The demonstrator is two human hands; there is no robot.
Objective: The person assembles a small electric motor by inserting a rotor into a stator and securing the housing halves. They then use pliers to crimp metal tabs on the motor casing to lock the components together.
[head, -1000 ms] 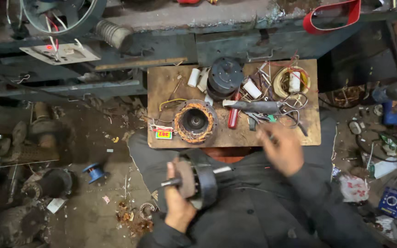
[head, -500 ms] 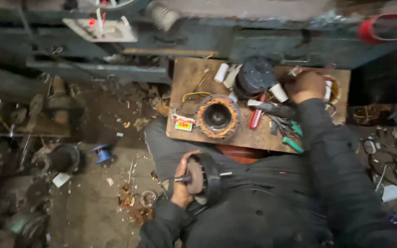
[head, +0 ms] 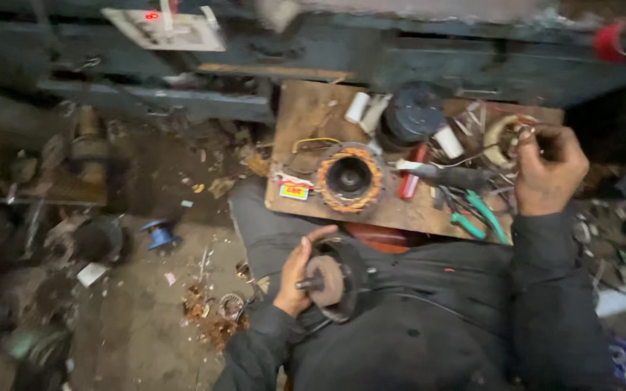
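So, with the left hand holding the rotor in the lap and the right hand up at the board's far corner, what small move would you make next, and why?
Probably close the right hand on the pale coil ring it already touches and lift it clear. The left hand is busy gripping the rotor, and loose wires and green-handled pliers crowd that corner of the wooden board.

Rough, stained wooden board (head: 306, 116); dull metal rotor (head: 335, 279); stator (head: 349, 177) windings look like glossy copper.

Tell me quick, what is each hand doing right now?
Left hand: closed around the round motor part with a shaft, holding it.
Right hand: fingers curled at the coil of wire on the wooden board; its grip cannot be told.
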